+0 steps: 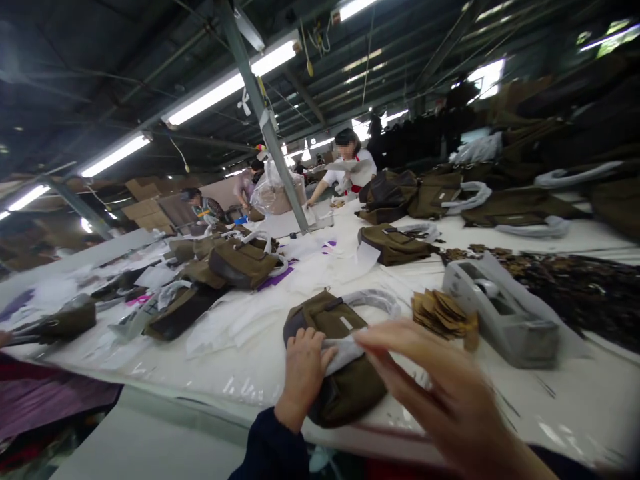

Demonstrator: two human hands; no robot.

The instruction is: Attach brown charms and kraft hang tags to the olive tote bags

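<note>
An olive-brown handbag (325, 312) with dark trim lies on the white table in front of me. White wrapping (341, 353) covers its near handle, while the wrapped far handle (377, 300) loops out to the right. My left hand (304, 370) is closed on the near handle, fingers over the bag and thumb against the wrapping. At the other end of that wrapping is my right hand (440, 387), its fingertips closed in a pinch on the white material. It is partly blurred, and its palm side is hidden.
Right of the bag are a stack of brown tags (443, 313) and a grey tape dispenser (500, 313). Dark strap-like pieces (575, 287) pile up beyond. More handbags (245, 263) and white sheets lie across the table (240, 380). Several co-workers (350, 167) are at the far side, by a post (270, 133).
</note>
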